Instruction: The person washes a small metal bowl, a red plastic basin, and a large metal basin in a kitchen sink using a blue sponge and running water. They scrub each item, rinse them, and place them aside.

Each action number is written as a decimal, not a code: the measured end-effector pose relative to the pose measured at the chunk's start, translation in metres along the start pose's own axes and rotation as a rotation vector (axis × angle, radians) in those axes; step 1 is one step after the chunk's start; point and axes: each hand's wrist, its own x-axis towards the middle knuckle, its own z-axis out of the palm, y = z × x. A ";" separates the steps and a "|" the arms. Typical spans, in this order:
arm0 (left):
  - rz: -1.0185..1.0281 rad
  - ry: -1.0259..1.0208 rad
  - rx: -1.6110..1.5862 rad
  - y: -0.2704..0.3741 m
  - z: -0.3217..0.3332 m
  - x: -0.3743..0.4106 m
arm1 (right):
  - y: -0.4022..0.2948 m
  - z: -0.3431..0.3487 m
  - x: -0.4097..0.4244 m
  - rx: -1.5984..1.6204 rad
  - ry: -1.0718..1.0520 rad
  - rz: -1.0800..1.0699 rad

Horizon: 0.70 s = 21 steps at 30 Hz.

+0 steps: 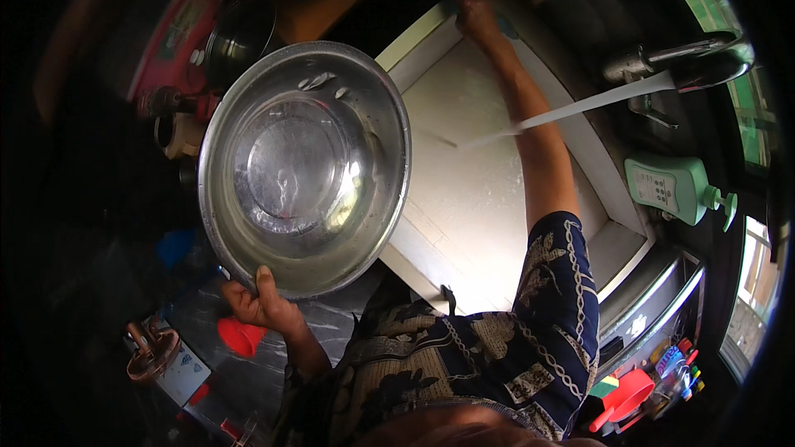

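Observation:
My left hand [267,304] grips the near rim of a large round metal basin [298,161], thumb on the inside. The basin is held up over the left side of a pale sink [459,198], its wet, shiny inside facing me. My right arm reaches across the sink, and my right hand [477,15] is at its far corner. That hand is dark and blurred, on what looks like a blue-green cloth [508,27]. A stream of water [596,100] runs from the metal faucet [677,59] across my view, passing over my right forearm into the sink.
A green pump bottle [667,186] stands right of the sink. Nearer lie a red dipper [627,394] and several bottles [677,366]. On the left are a red funnel-like object [241,335], a dark pot [239,40] and a brown metal fitting [152,354].

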 end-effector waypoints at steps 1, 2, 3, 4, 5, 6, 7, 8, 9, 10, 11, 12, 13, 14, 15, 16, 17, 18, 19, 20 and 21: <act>-0.020 0.023 -0.009 -0.002 -0.009 -0.006 | -0.022 -0.002 -0.008 0.039 -0.022 0.015; 0.009 0.029 -0.012 -0.004 -0.017 -0.011 | -0.045 -0.006 -0.021 0.078 -0.043 0.032; 0.036 0.026 -0.025 -0.009 -0.024 -0.015 | -0.065 -0.015 -0.034 0.103 -0.065 0.054; 0.064 0.023 -0.030 -0.013 -0.028 -0.019 | -0.084 -0.018 -0.045 0.160 -0.080 0.066; 0.062 0.043 -0.063 -0.016 -0.029 -0.023 | -0.103 -0.016 -0.057 0.159 -0.068 0.058; 0.072 0.044 -0.067 -0.020 -0.031 -0.026 | -0.118 -0.012 -0.070 0.150 -0.055 0.052; 0.081 0.049 -0.066 -0.023 -0.030 -0.028 | -0.133 -0.009 -0.080 0.145 -0.044 0.044; 0.081 0.067 -0.067 -0.024 -0.028 -0.030 | -0.146 -0.007 -0.090 0.083 -0.115 0.027; 0.076 0.084 -0.071 -0.025 -0.023 -0.031 | -0.158 -0.006 -0.099 0.112 -0.103 -0.006; 0.071 0.103 -0.074 -0.025 -0.019 -0.032 | -0.169 -0.005 -0.108 0.143 -0.092 -0.040; 0.067 0.123 -0.088 -0.027 -0.014 -0.031 | -0.179 -0.002 -0.116 0.174 -0.082 -0.074; 0.069 0.139 -0.101 -0.029 -0.010 -0.029 | -0.190 0.001 -0.126 0.203 -0.078 -0.092; 0.069 0.155 -0.105 -0.028 -0.007 -0.026 | -0.205 0.002 -0.138 0.251 -0.095 -0.101; 0.092 0.173 -0.159 -0.029 0.000 -0.021 | -0.216 0.005 -0.149 0.289 -0.106 -0.112; 0.084 0.168 -0.172 -0.030 0.007 -0.016 | -0.228 0.008 -0.160 0.346 -0.126 -0.110; 0.076 0.168 -0.187 -0.035 0.011 -0.012 | -0.239 0.014 -0.167 0.396 -0.147 -0.115; 0.068 0.168 -0.201 -0.041 0.018 -0.006 | -0.245 0.020 -0.172 0.451 -0.176 -0.116; 0.044 0.170 -0.245 -0.045 0.024 -0.002 | -0.253 0.029 -0.178 0.525 -0.209 -0.098; 0.019 0.171 -0.289 -0.054 0.029 0.002 | -0.260 0.037 -0.183 0.605 -0.245 -0.075; 0.035 0.137 -0.296 -0.068 0.029 0.008 | -0.263 0.043 -0.185 0.683 -0.276 -0.039; 0.062 0.111 -0.321 -0.078 0.031 0.017 | -0.269 0.049 -0.183 0.771 -0.306 -0.011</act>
